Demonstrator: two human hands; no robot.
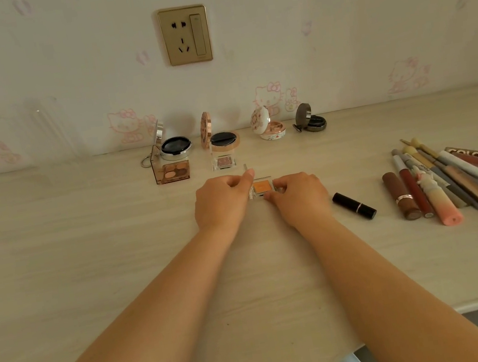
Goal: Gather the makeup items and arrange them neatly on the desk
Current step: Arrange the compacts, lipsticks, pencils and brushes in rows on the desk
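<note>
Both hands are pinching a small clear eyeshadow case (261, 187) with an orange pan, mid-bench (88, 267): the left hand (222, 203) clamping its left edge, the right hand (298, 198) its right, near the black lipstick (354, 205).

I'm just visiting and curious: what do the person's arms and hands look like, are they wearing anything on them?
Both forearms are bare right up to the bottom edge of the picture, with no sleeves showing. The left hand and right hand wear no gloves, and no watch, bracelet or ring is visible. The nails look short and unpainted.
</note>
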